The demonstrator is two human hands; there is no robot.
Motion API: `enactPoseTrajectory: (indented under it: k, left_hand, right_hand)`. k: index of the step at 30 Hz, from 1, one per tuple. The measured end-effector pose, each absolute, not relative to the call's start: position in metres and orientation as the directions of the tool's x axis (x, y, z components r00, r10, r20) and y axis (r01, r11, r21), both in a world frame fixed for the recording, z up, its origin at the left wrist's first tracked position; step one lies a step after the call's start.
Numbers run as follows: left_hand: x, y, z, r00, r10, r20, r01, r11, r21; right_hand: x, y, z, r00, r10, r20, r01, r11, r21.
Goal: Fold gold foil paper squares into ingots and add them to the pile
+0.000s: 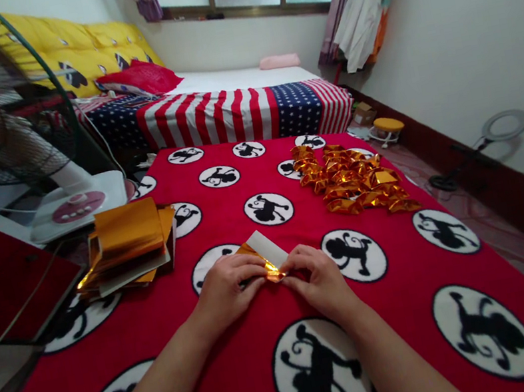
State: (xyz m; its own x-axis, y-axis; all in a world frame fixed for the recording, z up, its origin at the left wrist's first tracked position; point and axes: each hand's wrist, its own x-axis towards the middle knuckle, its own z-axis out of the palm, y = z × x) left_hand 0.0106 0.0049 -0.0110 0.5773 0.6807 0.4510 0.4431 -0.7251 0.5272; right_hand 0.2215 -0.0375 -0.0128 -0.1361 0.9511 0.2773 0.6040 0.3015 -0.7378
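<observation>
Between my hands is a partly folded gold foil paper (262, 250), its pale back showing at the top and shiny gold at its near edge. My left hand (231, 284) pinches its left side with thumb and fingers. On the right, the fingers of my right hand (315, 274) close on the near right corner. A stack of gold foil sheets (130, 236) lies to the left on the red cloth (253, 373). Several folded gold foil pieces (353, 180) sit in rows at the back right of the cloth.
A fan (77, 198) stands at the left, beside a dark red panel (3, 282). Beyond the cloth is a bed with a striped and starred cover (227, 114). A yellow stool (387, 125) and a ring light (506, 124) stand on the floor at right.
</observation>
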Motion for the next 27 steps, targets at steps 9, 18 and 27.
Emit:
enactPoseTrajectory:
  k: [9,18,27]
  left_hand:
    - [-0.005,0.010,-0.011,0.660,0.565,0.496,0.395,-0.822,0.410]
    - [-0.006,0.004,-0.007,0.671,0.567,0.478,0.398,-0.819,0.413]
    - [-0.006,0.005,-0.008,0.667,0.575,0.474,0.402,-0.813,0.421]
  right_hand:
    - [0.220,-0.037,-0.009,-0.164,0.944,0.288,0.622,0.325,-0.712]
    - [0.220,-0.039,-0.007,-0.202,0.936,0.289,0.635,0.350,-0.689]
    - [0.217,-0.039,-0.009,-0.222,0.926,0.306,0.650,0.374,-0.662]
